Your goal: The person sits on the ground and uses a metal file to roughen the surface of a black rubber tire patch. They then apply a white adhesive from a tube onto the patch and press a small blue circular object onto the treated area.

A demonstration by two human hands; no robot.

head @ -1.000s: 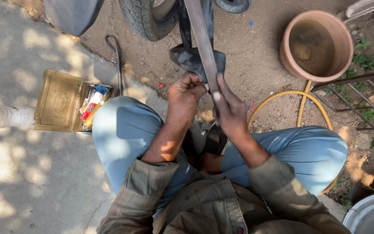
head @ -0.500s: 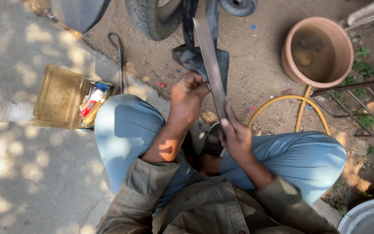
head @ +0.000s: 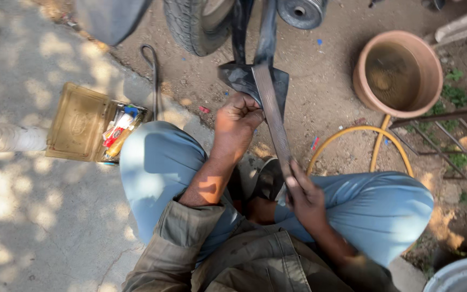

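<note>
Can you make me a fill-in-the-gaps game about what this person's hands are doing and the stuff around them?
1. Both hands grip a long flat strip of black ____.
2. The left hand holds the strip higher up; the ____ hand holds it lower, near the knees.
3. The round terracotta pot stands on bare ____.
4. The curved hose on the ground is ____ in colour.

Missing words: rubber; right; dirt; yellow

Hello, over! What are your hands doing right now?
Left hand grips rubber strip up top. Right hand pinches its lower end. Nothing in the way.
</note>
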